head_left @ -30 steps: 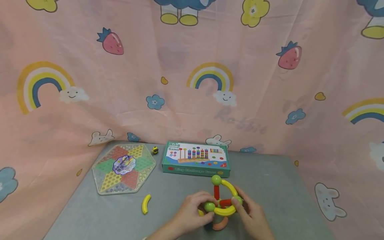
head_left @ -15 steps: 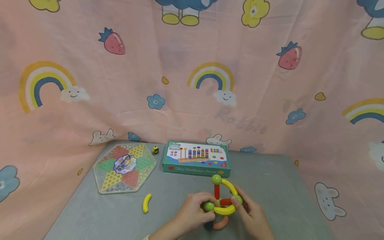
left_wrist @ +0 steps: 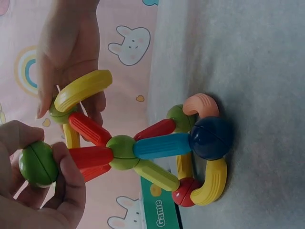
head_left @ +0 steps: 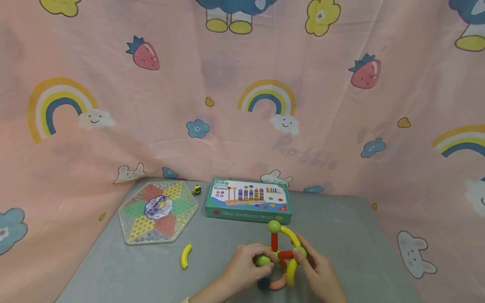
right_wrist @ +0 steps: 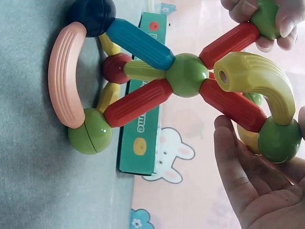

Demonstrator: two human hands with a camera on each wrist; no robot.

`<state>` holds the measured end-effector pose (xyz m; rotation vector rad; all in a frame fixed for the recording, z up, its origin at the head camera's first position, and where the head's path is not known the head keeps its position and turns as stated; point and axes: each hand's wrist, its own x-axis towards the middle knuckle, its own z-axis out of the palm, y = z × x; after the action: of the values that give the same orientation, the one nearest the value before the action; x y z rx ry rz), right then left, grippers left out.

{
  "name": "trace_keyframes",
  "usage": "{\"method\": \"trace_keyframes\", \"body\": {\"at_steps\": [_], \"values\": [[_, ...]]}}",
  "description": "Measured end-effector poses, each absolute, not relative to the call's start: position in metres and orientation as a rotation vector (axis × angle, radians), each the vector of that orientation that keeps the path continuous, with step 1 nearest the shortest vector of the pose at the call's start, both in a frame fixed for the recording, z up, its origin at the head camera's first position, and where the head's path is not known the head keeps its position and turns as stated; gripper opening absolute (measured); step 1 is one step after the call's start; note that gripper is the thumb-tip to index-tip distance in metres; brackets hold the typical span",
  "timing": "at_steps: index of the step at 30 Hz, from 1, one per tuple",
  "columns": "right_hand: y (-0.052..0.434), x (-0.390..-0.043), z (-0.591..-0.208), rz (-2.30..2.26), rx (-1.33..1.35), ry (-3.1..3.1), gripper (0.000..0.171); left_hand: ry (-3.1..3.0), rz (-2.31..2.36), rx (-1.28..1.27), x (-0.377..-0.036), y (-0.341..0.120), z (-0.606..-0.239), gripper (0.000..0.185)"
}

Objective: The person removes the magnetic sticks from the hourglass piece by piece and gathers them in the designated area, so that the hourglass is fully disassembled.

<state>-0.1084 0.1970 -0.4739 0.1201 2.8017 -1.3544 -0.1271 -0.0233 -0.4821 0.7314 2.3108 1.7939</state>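
A toy frame of coloured rods and balls [head_left: 279,256] stands on the grey table [head_left: 341,235]. Its red, blue and yellow rods meet at a green centre ball [left_wrist: 122,151] [right_wrist: 187,75]. My left hand [head_left: 260,263] pinches a green ball [left_wrist: 35,164] on the end of a red rod. My right hand [head_left: 304,257] holds another green ball [right_wrist: 279,140] on the far side. A yellow curved piece [head_left: 291,272] [right_wrist: 257,81] hangs from that ball with its other end free. A dark blue ball [left_wrist: 211,138] and a pink curved piece [right_wrist: 66,81] rest on the table.
A green Ring Challenge Game box [head_left: 248,201] lies behind the frame, and a hexagonal checkers board [head_left: 157,212] sits at the left. A loose yellow curved piece [head_left: 185,256] lies on the table, a small yellow-black object [head_left: 196,190] near the pink curtain [head_left: 242,105].
The yellow curved piece that bridged the two green balls has come off the left ball and swung down. It now hangs from the right ball only. Both hands stay in place.
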Motion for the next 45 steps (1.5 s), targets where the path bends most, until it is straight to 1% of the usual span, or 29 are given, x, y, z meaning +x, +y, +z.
{"method": "trace_keyframes", "body": {"at_steps": [8, 12, 17, 22, 25, 30, 34, 38, 45], "values": [[0.199, -0.110, -0.473, -1.371, 0.107, 2.786, 0.063, 2.017, 1.916, 0.539, -0.129, -0.028, -0.479, 0.015], [0.199, -0.110, -0.472, -1.360, 0.132, 2.763, 0.065, 1.913, 1.961, 0.545, -0.132, -0.034, -0.473, 0.017], [0.198, -0.111, -0.472, -1.333, 0.138, 2.770, 0.067, 2.014, 1.950, 0.577, -0.143, -0.051, -0.467, 0.025], [0.199, -0.113, -0.473, -1.315, 0.118, 2.764, 0.073, 2.245, 1.885, 0.479, -0.160, -0.076, -0.468, 0.035], [0.199, -0.113, -0.472, -1.310, 0.120, 2.758, 0.075, 2.499, 1.782, 0.371, -0.172, -0.092, -0.475, 0.037], [0.199, -0.113, -0.470, -1.315, 0.116, 2.769, 0.073, 2.835, 1.576, 0.159, -0.196, -0.119, -0.497, 0.030], [0.199, -0.112, -0.469, -1.328, 0.114, 2.774, 0.070, 2.857, 1.552, 0.017, -0.207, -0.139, -0.515, 0.033], [0.199, -0.113, -0.470, -1.336, 0.103, 2.766, 0.073, 2.826, 1.507, -0.103, -0.209, -0.150, -0.528, 0.035], [0.200, -0.112, -0.470, -1.359, 0.100, 2.759, 0.071, 2.830, 1.409, -0.187, -0.213, -0.158, -0.539, 0.033]]}}
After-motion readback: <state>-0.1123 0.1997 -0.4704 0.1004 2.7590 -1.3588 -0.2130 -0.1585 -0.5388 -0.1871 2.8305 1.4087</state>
